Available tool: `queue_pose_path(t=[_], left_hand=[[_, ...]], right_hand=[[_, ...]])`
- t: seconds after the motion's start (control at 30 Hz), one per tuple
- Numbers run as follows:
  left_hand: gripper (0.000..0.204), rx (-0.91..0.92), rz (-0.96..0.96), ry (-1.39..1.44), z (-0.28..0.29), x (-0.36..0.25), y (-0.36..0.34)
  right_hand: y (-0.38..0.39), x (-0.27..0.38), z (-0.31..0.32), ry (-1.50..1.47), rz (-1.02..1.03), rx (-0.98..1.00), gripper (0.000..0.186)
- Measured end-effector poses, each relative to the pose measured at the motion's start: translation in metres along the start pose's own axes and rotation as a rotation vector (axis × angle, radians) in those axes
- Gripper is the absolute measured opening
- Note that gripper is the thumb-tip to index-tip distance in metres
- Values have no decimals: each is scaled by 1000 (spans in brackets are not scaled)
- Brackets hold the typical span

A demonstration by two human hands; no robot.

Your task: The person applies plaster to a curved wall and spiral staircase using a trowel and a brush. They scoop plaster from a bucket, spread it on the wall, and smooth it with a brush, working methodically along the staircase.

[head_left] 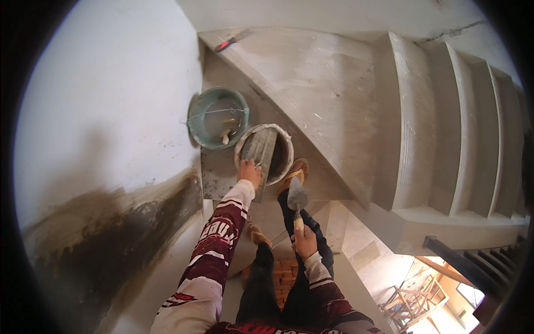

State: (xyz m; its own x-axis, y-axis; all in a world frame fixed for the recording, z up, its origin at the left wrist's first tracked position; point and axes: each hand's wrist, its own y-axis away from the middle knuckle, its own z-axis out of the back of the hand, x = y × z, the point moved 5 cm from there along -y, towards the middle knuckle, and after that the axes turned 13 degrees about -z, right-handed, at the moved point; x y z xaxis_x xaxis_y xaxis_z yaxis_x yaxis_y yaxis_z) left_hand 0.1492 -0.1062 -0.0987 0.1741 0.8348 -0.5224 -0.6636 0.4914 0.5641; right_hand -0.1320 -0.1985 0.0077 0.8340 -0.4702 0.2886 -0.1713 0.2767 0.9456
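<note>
My left hand (249,172) grips a long grey plaster-smeared board (261,146), which lies over a whitish, mortar-crusted bucket (286,143). My right hand (303,240) holds a pointing trowel (297,196) by its pale handle, blade pointing away from me, below that bucket. A green basin (196,127) with murky water and a pale-handled tool inside sits at the upper left of the bucket. A scraper (225,44) with a red-and-black handle lies on the broad landing step (328,100) above them.
A white wall (100,100) with a dark, wet-looking patch is on the left. Stairs (423,128) run off to the right, with a dark railing (456,259) below. My sandalled feet stand on concrete steps. Stacked bricks (285,273) and a wooden frame (423,298) show lower down.
</note>
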Motion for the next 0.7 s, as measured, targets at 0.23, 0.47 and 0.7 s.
queue_pose_path(t=[0.23,0.47,0.7], left_hand=[[59,-49,16,-56,-16,31,-46],[65,-171,52,21,0,45,-22],[61,301,299,-143,15,88,98]], right_hand=[[-19,72,-15,-66,235,-34,34],[-78,75,-31,490,-197,-41,52],[-74,143,0,416,-324,62,60]])
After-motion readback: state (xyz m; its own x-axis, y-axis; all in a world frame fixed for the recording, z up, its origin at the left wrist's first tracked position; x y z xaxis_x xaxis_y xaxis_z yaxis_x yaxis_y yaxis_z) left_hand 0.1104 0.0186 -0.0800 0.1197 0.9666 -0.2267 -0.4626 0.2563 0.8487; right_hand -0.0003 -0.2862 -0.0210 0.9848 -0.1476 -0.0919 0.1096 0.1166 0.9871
